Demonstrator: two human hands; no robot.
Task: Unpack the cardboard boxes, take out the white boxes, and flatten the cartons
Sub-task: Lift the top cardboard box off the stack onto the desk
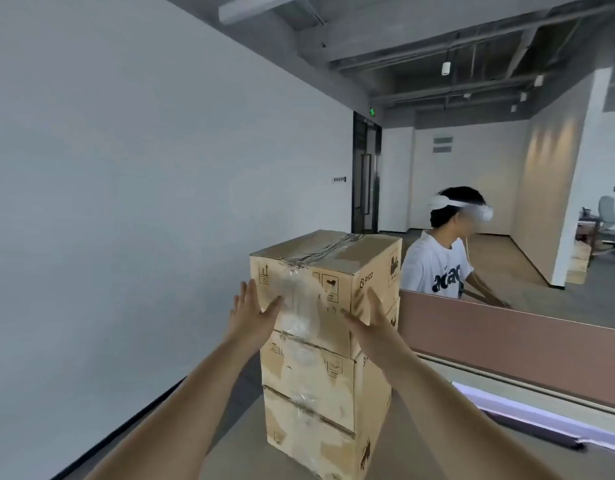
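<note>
Head view, and both arms are stretched out toward a stack of 3 cartons. Left hand (252, 308) is spread wide, fingers splayed, palm at the near left edge of the top carton (325, 289). Right hand (371, 322) is open too, fingers loose, at the carton's near right corner, over the printed side. Neither has a grip yet; whether the palms press the cardboard I cannot tell.

Top carton sits between the 2 hands, sealed, clear tape (299, 299) running over its lid and down the front. Below the hands, the middle carton (307, 368), and under that the bottom carton (309, 438). No white boxes in sight, so my read is we are at the very first step: lifting the top one off.

Next move calls for both palms squeezing opposite sides, then a level lift clear of the stack.

Beyond the right hand runs a low pink partition (506, 337), a seated person (437, 268) in a headset behind it. Left of the left hand, a blank white wall (126, 202); grey floor (236, 427) beneath the forearms.
</note>
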